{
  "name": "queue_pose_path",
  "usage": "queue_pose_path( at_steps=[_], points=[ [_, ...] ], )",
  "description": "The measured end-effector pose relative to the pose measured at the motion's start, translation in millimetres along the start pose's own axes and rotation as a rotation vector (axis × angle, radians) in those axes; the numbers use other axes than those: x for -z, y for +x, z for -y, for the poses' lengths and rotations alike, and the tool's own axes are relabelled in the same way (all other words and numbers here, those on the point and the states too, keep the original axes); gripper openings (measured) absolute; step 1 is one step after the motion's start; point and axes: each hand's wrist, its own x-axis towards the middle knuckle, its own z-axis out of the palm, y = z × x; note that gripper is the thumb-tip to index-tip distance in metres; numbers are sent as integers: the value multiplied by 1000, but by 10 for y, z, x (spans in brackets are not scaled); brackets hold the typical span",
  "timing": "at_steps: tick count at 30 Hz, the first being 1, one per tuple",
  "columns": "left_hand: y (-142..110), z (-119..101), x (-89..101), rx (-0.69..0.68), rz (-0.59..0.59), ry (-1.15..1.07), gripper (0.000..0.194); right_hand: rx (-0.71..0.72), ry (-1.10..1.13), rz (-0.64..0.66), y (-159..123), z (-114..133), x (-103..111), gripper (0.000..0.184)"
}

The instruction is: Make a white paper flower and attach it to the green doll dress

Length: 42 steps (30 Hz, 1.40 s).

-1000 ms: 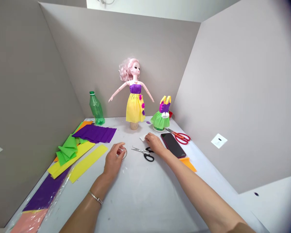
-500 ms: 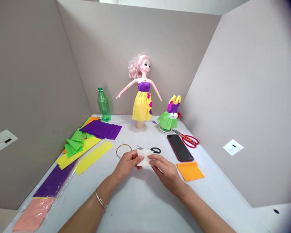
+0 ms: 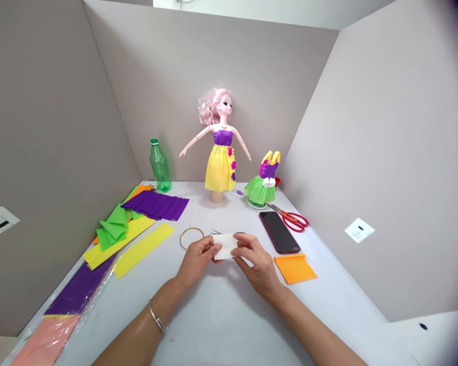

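Behind white paper (image 3: 225,246), scissors (image 3: 216,232) now mostly hidden

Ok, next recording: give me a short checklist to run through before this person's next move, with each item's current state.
1. White paper piece held between left hand and right hand: ok.
2. Black-handled scissors mostly hidden behind the paper, so whether they are open: cannot tell.
3. Wire hoop lying flat, just beyond the left hand: ok.
4. Smartphone lying screen up, apart from the right hand: ok.
5. Red-handled scissors lying closed beyond the phone: ok.
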Motion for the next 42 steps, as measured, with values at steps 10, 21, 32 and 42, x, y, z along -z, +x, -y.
queue_pose_path(
  at_steps=[10,21,32,42],
  points=[
    [4,-13,-15,-11,17,34,27,33,-43,60,-27,22,-12,18],
    [138,-43,474,2,-306,173,29,-9,-4,150,-29,-72,30,17],
    [-121,-267,668,274,477,252,24,-87,18,107,-20,-133,84,16],
    [-45,-135,1032,43,25,491,20,-122,14,-32,34,-172,183,15]
  ],
)
